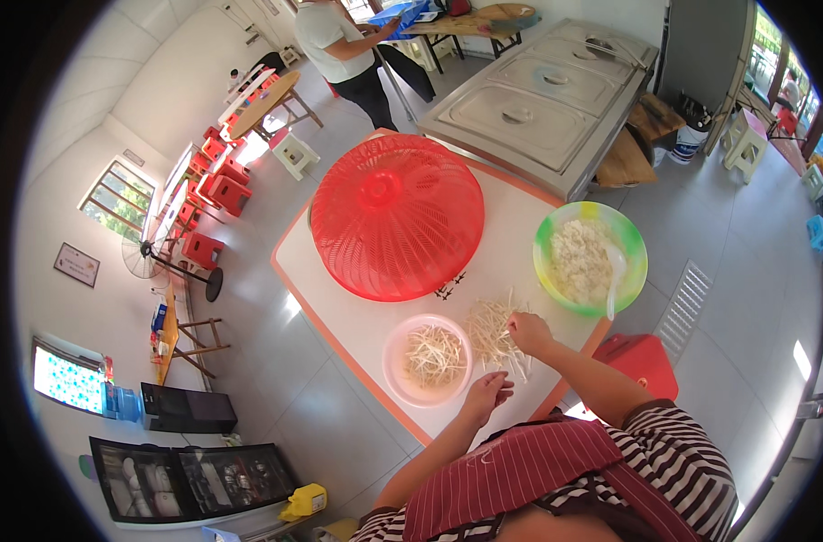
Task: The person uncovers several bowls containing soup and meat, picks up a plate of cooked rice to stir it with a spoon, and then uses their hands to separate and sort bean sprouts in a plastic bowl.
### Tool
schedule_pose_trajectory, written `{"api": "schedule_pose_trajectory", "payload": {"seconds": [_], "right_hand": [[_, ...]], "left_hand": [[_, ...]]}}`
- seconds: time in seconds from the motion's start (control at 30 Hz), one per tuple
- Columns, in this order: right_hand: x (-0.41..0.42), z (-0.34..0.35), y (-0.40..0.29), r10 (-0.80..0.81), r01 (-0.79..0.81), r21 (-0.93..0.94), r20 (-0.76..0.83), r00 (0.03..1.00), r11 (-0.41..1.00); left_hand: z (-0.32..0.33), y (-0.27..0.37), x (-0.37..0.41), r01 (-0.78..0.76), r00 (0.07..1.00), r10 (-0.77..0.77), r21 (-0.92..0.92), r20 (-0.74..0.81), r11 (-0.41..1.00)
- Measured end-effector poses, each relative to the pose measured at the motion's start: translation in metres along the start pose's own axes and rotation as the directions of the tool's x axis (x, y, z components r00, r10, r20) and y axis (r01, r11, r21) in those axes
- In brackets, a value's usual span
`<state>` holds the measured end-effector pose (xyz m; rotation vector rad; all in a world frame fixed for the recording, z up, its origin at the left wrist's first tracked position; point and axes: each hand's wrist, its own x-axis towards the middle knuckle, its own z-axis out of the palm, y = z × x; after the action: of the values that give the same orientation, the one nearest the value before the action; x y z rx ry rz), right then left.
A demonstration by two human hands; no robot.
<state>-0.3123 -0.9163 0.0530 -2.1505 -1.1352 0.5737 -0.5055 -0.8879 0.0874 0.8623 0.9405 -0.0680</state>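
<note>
A loose pile of bean sprouts (487, 328) lies on the white tabletop before me. My right hand (530, 333) is at the right side of the pile, its fingers curled; whether a sprout is between them is hidden. Nearer my body, my left hand (491, 394) hovers by the pile's lower edge with bent fingers, and I cannot make out anything in it. A pink plastic bowl (390, 352) just left of the pile holds more bean sprouts (435, 356).
A red mesh food cover (398, 223) takes up the table's far side. At the right corner sits a green-yellow bowl (541, 234) of cooked rice (579, 254) with a white spoon (615, 271). Beyond are a steel food warmer (520, 129) and a standing person (337, 47). A red stool (638, 366) touches my right side.
</note>
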Motion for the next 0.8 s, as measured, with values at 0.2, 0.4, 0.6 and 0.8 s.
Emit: {"api": "schedule_pose_trajectory", "payload": {"seconds": [0.2,0.4,0.6,0.8], "right_hand": [[-0.019,-0.033,-0.046,-0.246,0.222,0.113,0.305,0.920,0.969],[-0.016,-0.034,-0.050,-0.219,0.140,0.239,0.346,0.912,0.961],[0.033,0.006,0.014,0.074,-0.060,-0.090,0.158,0.985,0.994],[0.041,0.038,0.009,0.164,-0.116,-0.292,0.145,0.976,0.949]], "left_hand": [[-0.002,0.037,0.022,-0.155,0.987,0.144,-0.176,-0.072,0.972],[-0.024,0.022,0.043,-0.254,0.962,0.271,-0.408,-0.016,0.877],[-0.038,0.031,0.029,-0.317,0.946,0.231,-0.519,-0.225,0.794],[-0.032,0.029,0.027,-0.084,0.996,0.056,-0.651,-0.064,0.754]]}}
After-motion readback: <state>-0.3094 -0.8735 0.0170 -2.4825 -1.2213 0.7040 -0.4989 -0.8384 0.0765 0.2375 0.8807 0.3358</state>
